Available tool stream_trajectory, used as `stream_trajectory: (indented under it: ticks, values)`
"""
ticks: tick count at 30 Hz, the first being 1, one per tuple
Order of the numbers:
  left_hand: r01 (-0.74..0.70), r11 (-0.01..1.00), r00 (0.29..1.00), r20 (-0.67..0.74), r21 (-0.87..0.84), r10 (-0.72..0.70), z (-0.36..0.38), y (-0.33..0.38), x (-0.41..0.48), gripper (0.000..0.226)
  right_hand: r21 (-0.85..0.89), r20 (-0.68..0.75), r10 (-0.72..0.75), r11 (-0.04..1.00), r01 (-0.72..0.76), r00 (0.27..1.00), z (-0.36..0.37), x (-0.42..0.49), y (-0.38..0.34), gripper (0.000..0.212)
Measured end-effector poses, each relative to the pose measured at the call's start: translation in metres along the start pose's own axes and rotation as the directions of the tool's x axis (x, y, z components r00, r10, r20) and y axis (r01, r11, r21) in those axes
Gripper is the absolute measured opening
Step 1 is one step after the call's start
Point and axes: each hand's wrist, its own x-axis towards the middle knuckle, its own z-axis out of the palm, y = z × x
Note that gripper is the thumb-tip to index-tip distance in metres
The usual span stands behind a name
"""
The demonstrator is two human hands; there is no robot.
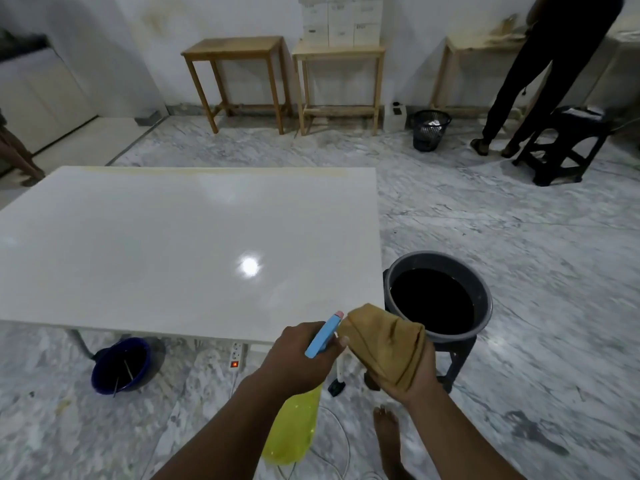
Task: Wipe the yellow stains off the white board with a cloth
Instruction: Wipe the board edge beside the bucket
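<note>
A spray bottle [294,434] is gripped in the left hand [301,358], fingers curled round its neck, just off the near edge of the board [173,244]. A cloth [384,344] is clutched in the right hand [419,379], beside the bucket [485,292]. Yellow stains [214,172] are seen along the board's far edge, well apart from the cloth.
</note>
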Motion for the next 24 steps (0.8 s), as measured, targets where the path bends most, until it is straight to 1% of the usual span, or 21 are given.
stream_trajectory:
  ticks: [1, 2, 3, 5, 6, 8, 10, 11, 12, 14, 15, 16, 17, 18, 19, 20, 21, 23, 24]
  values:
    - [-0.009, 0.999, 1.000, 0.027, 0.034, 0.008, -0.001, 0.006, 0.005, 0.044, -0.219, -0.078, -0.107, 0.972, 0.088, 0.991, 0.026, -0.002, -0.005, 0.064]
    - [-0.017, 0.998, 0.998, 0.054, 0.066, 0.013, -0.003, 0.012, 0.011, 0.048, -0.220, -0.145, -0.051, 0.975, 0.017, 0.988, 0.035, 0.004, -0.013, 0.060]
    - [-0.023, 0.995, 0.997, 0.078, 0.095, 0.015, -0.004, 0.018, 0.019, 0.051, -0.147, -0.087, -0.041, 0.989, 0.027, 0.995, 0.039, 0.010, -0.023, 0.057]
    - [-0.016, 0.991, 0.992, 0.124, 0.134, -0.001, -0.006, 0.027, 0.037, 0.048, -0.086, -0.060, -0.016, 0.996, 0.010, 0.998, 0.063, 0.015, -0.039, 0.060]
    - [-0.018, 0.987, 0.990, 0.140, 0.157, -0.004, -0.006, 0.031, 0.051, 0.045, -0.086, -0.062, -0.007, 0.996, 0.001, 0.998, 0.068, 0.027, -0.048, 0.063]
    - [-0.035, 0.969, 0.990, 0.139, 0.243, 0.001, -0.007, 0.037, 0.078, 0.039, -0.137, -0.104, -0.005, 0.990, -0.009, 0.995, 0.076, 0.049, -0.064, 0.069]
    - [-0.016, 0.947, 0.993, 0.117, 0.322, -0.023, -0.009, 0.046, 0.111, 0.036, -0.176, -0.087, 0.028, 0.983, -0.043, 0.996, 0.085, 0.073, -0.083, 0.068]
    - [-0.001, 0.936, 0.994, 0.103, 0.353, -0.038, -0.011, 0.050, 0.128, 0.034, -0.201, -0.076, 0.020, 0.979, -0.035, 0.997, 0.092, 0.085, -0.094, 0.064]
    - [0.015, 0.929, 0.995, 0.087, 0.369, -0.051, -0.015, 0.054, 0.148, 0.033, -0.223, -0.075, -0.007, 0.975, -0.010, 0.997, 0.096, 0.103, -0.104, 0.055]
    - [0.048, 0.941, 0.996, 0.059, 0.336, -0.072, -0.027, 0.060, 0.192, 0.037, -0.306, -0.099, -0.105, 0.949, 0.070, 0.990, 0.107, 0.146, -0.132, 0.030]
    - [0.064, 0.951, 0.995, 0.048, 0.302, -0.083, -0.034, 0.061, 0.215, 0.039, -0.347, -0.096, -0.123, 0.934, 0.083, 0.988, 0.116, 0.168, -0.149, 0.022]
    - [0.081, 0.961, 0.995, 0.038, 0.264, -0.095, -0.041, 0.062, 0.234, 0.039, -0.386, -0.098, -0.144, 0.918, 0.096, 0.985, 0.121, 0.190, -0.165, 0.023]
    - [0.093, 0.968, 0.995, 0.025, 0.235, -0.101, -0.048, 0.062, 0.258, 0.037, -0.383, -0.094, -0.130, 0.920, 0.085, 0.987, 0.126, 0.215, -0.184, 0.027]
    - [0.101, 0.970, 0.994, 0.007, 0.222, -0.106, -0.052, 0.063, 0.278, 0.036, -0.433, -0.113, -0.148, 0.897, 0.086, 0.982, 0.128, 0.241, -0.202, 0.024]
    - [0.106, 0.970, 0.994, -0.019, 0.217, -0.104, -0.055, 0.062, 0.298, 0.036, -0.526, -0.191, -0.221, 0.846, 0.091, 0.956, 0.132, 0.267, -0.221, 0.018]
    - [0.108, 0.971, 0.994, -0.046, 0.211, -0.100, -0.057, 0.062, 0.314, 0.036, -0.671, -0.244, -0.330, 0.737, 0.086, 0.912, 0.136, 0.288, -0.237, 0.022]
    - [0.108, 0.973, 0.993, -0.074, 0.204, -0.095, -0.058, 0.062, 0.330, 0.035, -0.750, -0.278, -0.410, 0.658, 0.070, 0.869, 0.140, 0.312, -0.253, 0.026]
    - [0.085, 0.976, 0.991, -0.115, 0.201, -0.063, -0.058, 0.061, 0.365, 0.035, -0.824, -0.254, -0.520, 0.558, 0.099, 0.815, 0.150, 0.364, -0.279, 0.033]
    - [0.068, 0.977, 0.991, -0.128, 0.203, -0.042, -0.059, 0.063, 0.378, 0.035, -0.856, -0.225, -0.550, 0.506, 0.107, 0.804, 0.154, 0.388, -0.288, 0.037]
